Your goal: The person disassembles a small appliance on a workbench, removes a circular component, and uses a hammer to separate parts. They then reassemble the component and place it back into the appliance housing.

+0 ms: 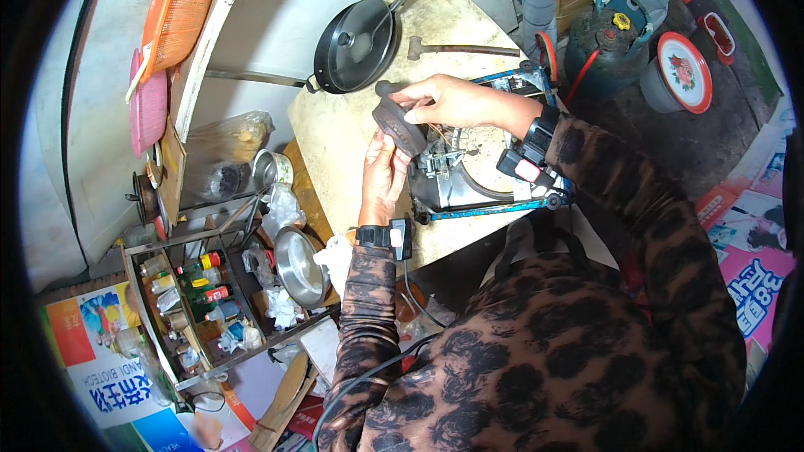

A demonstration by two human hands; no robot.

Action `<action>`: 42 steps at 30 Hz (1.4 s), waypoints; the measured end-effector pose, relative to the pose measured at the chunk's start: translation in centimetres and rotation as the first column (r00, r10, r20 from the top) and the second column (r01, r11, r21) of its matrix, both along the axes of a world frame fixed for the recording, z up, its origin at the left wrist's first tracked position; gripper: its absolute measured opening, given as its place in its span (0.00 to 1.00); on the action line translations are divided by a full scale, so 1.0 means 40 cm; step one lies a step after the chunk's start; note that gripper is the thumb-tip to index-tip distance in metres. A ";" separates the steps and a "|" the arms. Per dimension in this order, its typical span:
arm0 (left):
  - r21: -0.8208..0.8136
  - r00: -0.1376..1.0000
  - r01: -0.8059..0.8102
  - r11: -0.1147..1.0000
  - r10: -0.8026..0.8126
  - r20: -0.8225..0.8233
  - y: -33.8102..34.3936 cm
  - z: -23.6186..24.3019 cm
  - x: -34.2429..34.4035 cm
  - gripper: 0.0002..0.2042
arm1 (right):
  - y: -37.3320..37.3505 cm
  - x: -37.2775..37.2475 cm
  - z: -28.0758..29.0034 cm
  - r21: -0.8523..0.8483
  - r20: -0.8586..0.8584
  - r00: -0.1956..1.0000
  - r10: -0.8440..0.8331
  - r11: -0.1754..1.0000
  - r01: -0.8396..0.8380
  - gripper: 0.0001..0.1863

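Our left hand and right hand both gripped a dark, round, metal-looking part at the blue-framed metal stove's left edge. We were probably checking it tbh; moving it likely needed steady grips.

Dark-brown disc, blue frame, black-blotched brown sleeve, orange basket
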State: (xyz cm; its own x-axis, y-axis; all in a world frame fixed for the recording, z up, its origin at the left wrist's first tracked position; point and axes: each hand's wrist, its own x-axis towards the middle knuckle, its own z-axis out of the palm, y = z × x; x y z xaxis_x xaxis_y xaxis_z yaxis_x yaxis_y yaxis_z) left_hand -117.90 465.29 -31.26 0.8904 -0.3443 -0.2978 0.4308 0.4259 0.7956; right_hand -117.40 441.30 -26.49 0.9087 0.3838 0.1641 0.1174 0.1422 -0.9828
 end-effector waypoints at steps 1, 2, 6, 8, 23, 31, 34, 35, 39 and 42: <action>-0.012 1.000 -0.003 1.000 0.003 -0.015 0.004 -0.003 0.002 0.13 | 0.008 0.006 -0.001 -0.030 -0.009 1.000 0.004 1.000 -0.004 0.24; 0.004 0.999 -0.014 1.000 0.014 -0.040 0.008 -0.005 0.004 0.14 | 0.016 0.012 -0.003 -0.060 -0.019 1.000 0.006 0.998 -0.007 0.24; 0.012 0.999 -0.010 1.000 0.011 -0.031 0.017 -0.013 0.007 0.15 | 0.051 0.033 -0.013 -0.029 -0.055 0.998 -0.021 0.999 0.020 0.23; -0.002 0.999 -0.020 1.000 0.020 -0.034 0.022 -0.015 0.007 0.15 | 0.064 0.040 -0.017 -0.031 -0.033 0.999 -0.035 0.999 0.034 0.22; -0.068 0.998 0.000 0.998 -0.004 -0.067 0.050 -0.028 0.016 0.17 | 0.105 0.057 -0.019 -0.042 -0.071 0.993 -0.091 0.995 0.088 0.19; -0.045 0.999 -0.020 0.999 0.018 -0.047 0.030 0.016 -0.004 0.16 | 0.064 0.028 -0.028 0.023 0.000 0.997 -0.075 0.997 0.075 0.28; -0.040 1.000 -0.011 0.999 0.010 -0.027 0.016 0.024 -0.019 0.14 | 0.021 -0.008 -0.012 -0.001 -0.087 0.996 -0.022 1.000 0.022 0.26; -0.056 1.000 0.006 0.998 -0.007 -0.012 0.011 0.024 -0.024 0.13 | -0.007 -0.024 -0.005 -0.031 -0.149 0.989 -0.006 1.000 0.002 0.25; -0.086 0.977 0.090 0.992 -0.104 -0.185 -0.026 0.018 -0.032 0.16 | -0.088 -0.067 0.025 -0.145 -0.268 0.961 -0.062 0.989 0.023 0.22; -0.183 0.969 0.157 0.971 -0.187 -0.161 -0.075 0.006 -0.034 0.17 | -0.147 -0.079 0.033 -0.058 -0.322 0.946 -0.044 0.998 0.026 0.21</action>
State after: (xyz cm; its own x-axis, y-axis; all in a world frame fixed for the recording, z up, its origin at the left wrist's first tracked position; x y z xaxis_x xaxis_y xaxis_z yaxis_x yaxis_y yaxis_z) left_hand -119.26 462.29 -31.03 0.7517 -0.5461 -0.3696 0.6363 0.4533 0.6242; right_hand -120.55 435.42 -25.15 0.9227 0.3509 -0.1597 -0.2035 0.0913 -0.9748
